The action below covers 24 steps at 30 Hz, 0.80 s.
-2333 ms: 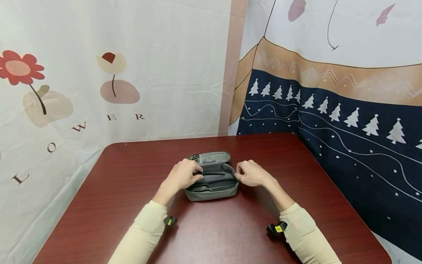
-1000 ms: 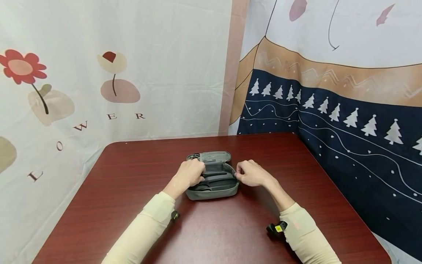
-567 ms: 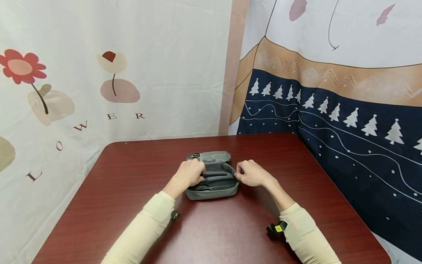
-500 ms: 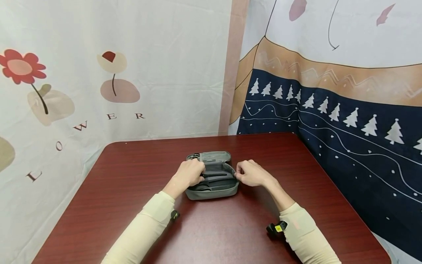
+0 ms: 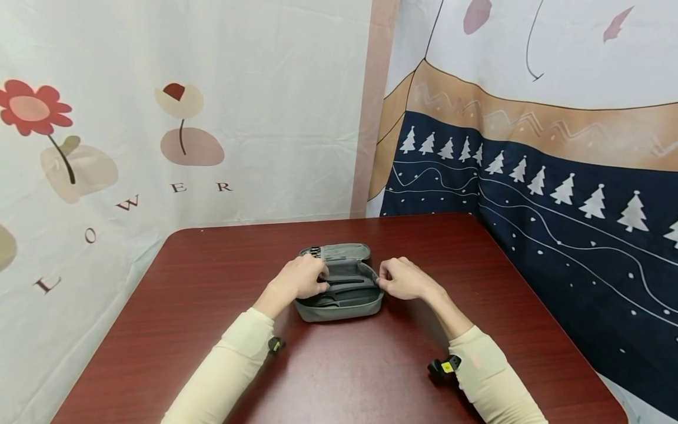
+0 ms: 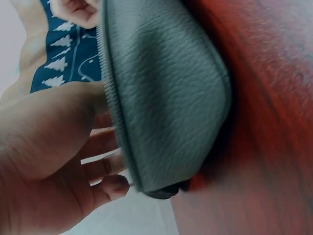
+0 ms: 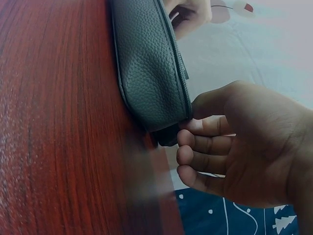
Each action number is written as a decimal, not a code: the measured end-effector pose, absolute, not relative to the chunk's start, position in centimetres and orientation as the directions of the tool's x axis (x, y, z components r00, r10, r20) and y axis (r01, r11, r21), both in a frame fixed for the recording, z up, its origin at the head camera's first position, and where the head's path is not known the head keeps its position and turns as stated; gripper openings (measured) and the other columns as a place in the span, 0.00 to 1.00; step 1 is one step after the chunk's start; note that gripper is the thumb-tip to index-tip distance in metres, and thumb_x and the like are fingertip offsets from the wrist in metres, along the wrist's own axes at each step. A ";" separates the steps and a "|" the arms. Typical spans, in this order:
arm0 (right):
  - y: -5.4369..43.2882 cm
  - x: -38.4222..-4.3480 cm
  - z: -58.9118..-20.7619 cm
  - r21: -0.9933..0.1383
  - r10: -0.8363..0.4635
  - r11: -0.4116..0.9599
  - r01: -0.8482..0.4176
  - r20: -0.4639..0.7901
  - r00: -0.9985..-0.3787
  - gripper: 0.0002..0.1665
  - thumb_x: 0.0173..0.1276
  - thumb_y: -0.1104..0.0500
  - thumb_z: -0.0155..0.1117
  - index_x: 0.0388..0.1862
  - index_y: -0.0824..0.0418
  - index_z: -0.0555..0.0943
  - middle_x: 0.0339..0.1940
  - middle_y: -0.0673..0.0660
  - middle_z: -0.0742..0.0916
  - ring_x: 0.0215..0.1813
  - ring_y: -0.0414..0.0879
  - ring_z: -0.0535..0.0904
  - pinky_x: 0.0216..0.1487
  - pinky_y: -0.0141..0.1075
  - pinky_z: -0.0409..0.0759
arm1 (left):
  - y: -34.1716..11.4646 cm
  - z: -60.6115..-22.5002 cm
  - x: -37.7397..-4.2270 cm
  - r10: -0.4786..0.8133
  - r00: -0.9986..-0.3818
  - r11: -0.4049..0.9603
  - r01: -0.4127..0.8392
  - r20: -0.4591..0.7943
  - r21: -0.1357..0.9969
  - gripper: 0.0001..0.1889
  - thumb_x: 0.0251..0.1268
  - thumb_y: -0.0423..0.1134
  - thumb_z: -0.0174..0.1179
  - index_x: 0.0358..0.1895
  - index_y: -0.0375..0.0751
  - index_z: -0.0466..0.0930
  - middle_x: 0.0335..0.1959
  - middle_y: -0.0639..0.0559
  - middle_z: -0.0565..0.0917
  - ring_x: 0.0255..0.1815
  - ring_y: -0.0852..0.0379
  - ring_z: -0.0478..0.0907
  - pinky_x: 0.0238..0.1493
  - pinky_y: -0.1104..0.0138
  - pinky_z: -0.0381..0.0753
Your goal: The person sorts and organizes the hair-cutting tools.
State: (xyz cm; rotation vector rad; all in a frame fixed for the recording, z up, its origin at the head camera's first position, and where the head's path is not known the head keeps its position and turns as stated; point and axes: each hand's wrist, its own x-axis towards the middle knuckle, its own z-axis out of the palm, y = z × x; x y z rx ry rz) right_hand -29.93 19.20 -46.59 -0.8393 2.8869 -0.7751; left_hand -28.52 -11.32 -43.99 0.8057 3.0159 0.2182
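A grey textured zip case (image 5: 341, 312) lies unfolded on the table, its lid (image 5: 344, 252) laid back on the far side. Slim black tools (image 5: 346, 294) rest lengthwise in the tray part. My left hand (image 5: 296, 277) reaches over the case's left end, thumb and forefinger apart near the end of a thin black tool (image 5: 346, 281). The left wrist view shows those fingers loosely bent, their tips partly hidden behind the zip edge (image 6: 115, 103). At the case's right end, my right hand (image 5: 405, 278) pinches the rim (image 7: 185, 93) between thumb and forefinger, other fingers curled outside.
Several small slim tools (image 5: 313, 252) sit in the lid's left side. The dark red table (image 5: 349, 377) stretches around the case. Patterned cloths hang behind and to the right, one with flowers (image 5: 182, 112), one dark blue with white trees (image 5: 564, 188).
My left hand went further into the case, stayed there, then drew back a little to the left with thumb and forefinger parting. My right hand has stayed at the rim.
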 end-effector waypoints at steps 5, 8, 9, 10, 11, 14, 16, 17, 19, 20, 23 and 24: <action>19.0 -29.0 -45.4 -0.471 -0.511 0.732 -0.492 0.098 -0.854 0.13 0.76 0.60 0.69 0.28 0.51 0.83 0.24 0.48 0.82 0.26 0.40 0.75 0.32 0.35 0.74 | -12.8 -42.8 -28.6 0.537 -0.827 0.792 0.562 0.163 0.240 0.13 0.76 0.44 0.75 0.56 0.42 0.96 0.50 0.48 0.97 0.46 0.50 0.94 0.51 0.51 0.93; 19.0 -29.0 -45.5 -0.468 -0.510 0.734 -0.493 0.100 -0.854 0.13 0.76 0.59 0.69 0.28 0.51 0.83 0.24 0.47 0.82 0.26 0.40 0.75 0.32 0.34 0.73 | -13.9 -42.5 -29.1 0.504 -0.809 0.752 0.583 0.302 0.308 0.16 0.76 0.43 0.75 0.58 0.39 0.95 0.50 0.44 0.97 0.43 0.48 0.93 0.49 0.51 0.92; 19.1 -29.1 -45.5 -0.468 -0.511 0.733 -0.494 0.101 -0.854 0.13 0.76 0.59 0.69 0.28 0.51 0.83 0.24 0.47 0.82 0.26 0.40 0.75 0.31 0.34 0.73 | -14.2 -42.5 -29.3 0.480 -0.807 0.742 0.582 0.343 0.332 0.16 0.76 0.43 0.75 0.59 0.38 0.94 0.51 0.43 0.97 0.43 0.47 0.93 0.48 0.50 0.92; 19.1 -29.1 -45.6 -0.469 -0.510 0.733 -0.493 0.100 -0.854 0.13 0.76 0.59 0.69 0.28 0.52 0.83 0.24 0.48 0.82 0.26 0.40 0.75 0.31 0.34 0.73 | -14.6 -42.5 -29.5 0.452 -0.808 0.735 0.577 0.378 0.356 0.17 0.76 0.43 0.75 0.60 0.38 0.93 0.53 0.42 0.96 0.46 0.45 0.94 0.50 0.49 0.92; 19.1 -29.1 -45.6 -0.469 -0.510 0.734 -0.491 0.097 -0.855 0.13 0.76 0.59 0.69 0.28 0.51 0.84 0.24 0.47 0.82 0.26 0.40 0.75 0.31 0.34 0.73 | -14.9 -42.6 -29.7 0.421 -0.811 0.727 0.569 0.407 0.384 0.18 0.76 0.42 0.74 0.62 0.37 0.92 0.55 0.40 0.96 0.48 0.43 0.94 0.52 0.47 0.92; 19.1 -29.1 -45.7 -0.474 -0.509 0.734 -0.486 0.090 -0.856 0.12 0.76 0.59 0.69 0.29 0.52 0.84 0.24 0.48 0.82 0.26 0.40 0.75 0.32 0.34 0.73 | -15.9 -42.8 -30.2 0.314 -0.848 0.704 0.510 0.427 0.495 0.21 0.79 0.43 0.73 0.67 0.38 0.89 0.60 0.38 0.94 0.56 0.39 0.94 0.59 0.44 0.91; 19.1 -29.1 -45.7 -0.476 -0.508 0.735 -0.483 0.085 -0.857 0.12 0.77 0.59 0.69 0.29 0.52 0.84 0.24 0.48 0.81 0.26 0.40 0.75 0.32 0.34 0.73 | -16.5 -43.1 -30.6 0.247 -0.877 0.682 0.459 0.411 0.569 0.23 0.80 0.44 0.71 0.71 0.38 0.87 0.63 0.37 0.93 0.62 0.38 0.93 0.64 0.42 0.91; 19.1 -29.1 -45.7 -0.476 -0.509 0.735 -0.483 0.085 -0.857 0.12 0.77 0.59 0.69 0.29 0.52 0.84 0.24 0.48 0.81 0.26 0.40 0.75 0.32 0.34 0.73 | -16.7 -43.3 -30.8 0.218 -0.892 0.673 0.431 0.396 0.602 0.24 0.81 0.44 0.71 0.72 0.38 0.86 0.64 0.36 0.92 0.63 0.37 0.92 0.65 0.41 0.90; 19.1 -29.1 -45.7 -0.476 -0.507 0.737 -0.481 0.082 -0.858 0.13 0.77 0.59 0.69 0.29 0.51 0.84 0.24 0.48 0.81 0.26 0.40 0.75 0.32 0.34 0.73 | -17.1 -43.7 -31.2 0.172 -0.920 0.655 0.374 0.351 0.657 0.26 0.82 0.45 0.69 0.75 0.37 0.83 0.66 0.35 0.91 0.65 0.37 0.92 0.67 0.41 0.90; 19.1 -29.1 -45.8 -0.475 -0.507 0.737 -0.480 0.081 -0.858 0.13 0.77 0.59 0.69 0.29 0.51 0.84 0.24 0.48 0.81 0.26 0.40 0.75 0.32 0.34 0.73 | -17.3 -43.9 -31.3 0.154 -0.933 0.648 0.344 0.325 0.679 0.27 0.83 0.46 0.69 0.76 0.36 0.82 0.67 0.34 0.90 0.66 0.37 0.92 0.68 0.41 0.89; 19.0 -29.2 -45.8 -0.471 -0.506 0.740 -0.480 0.079 -0.859 0.13 0.77 0.59 0.69 0.29 0.51 0.83 0.24 0.47 0.82 0.26 0.40 0.75 0.32 0.34 0.73 | -17.7 -44.6 -31.8 0.108 -0.969 0.640 0.240 0.223 0.731 0.29 0.83 0.48 0.67 0.77 0.36 0.81 0.69 0.34 0.89 0.69 0.37 0.90 0.70 0.42 0.88; 18.9 -29.3 -45.8 -0.469 -0.505 0.742 -0.478 0.077 -0.860 0.13 0.77 0.58 0.69 0.29 0.50 0.83 0.24 0.47 0.82 0.26 0.40 0.75 0.32 0.34 0.73 | -17.8 -44.8 -31.9 0.095 -0.978 0.638 0.202 0.184 0.743 0.29 0.84 0.49 0.67 0.77 0.36 0.81 0.70 0.34 0.89 0.70 0.37 0.89 0.71 0.42 0.87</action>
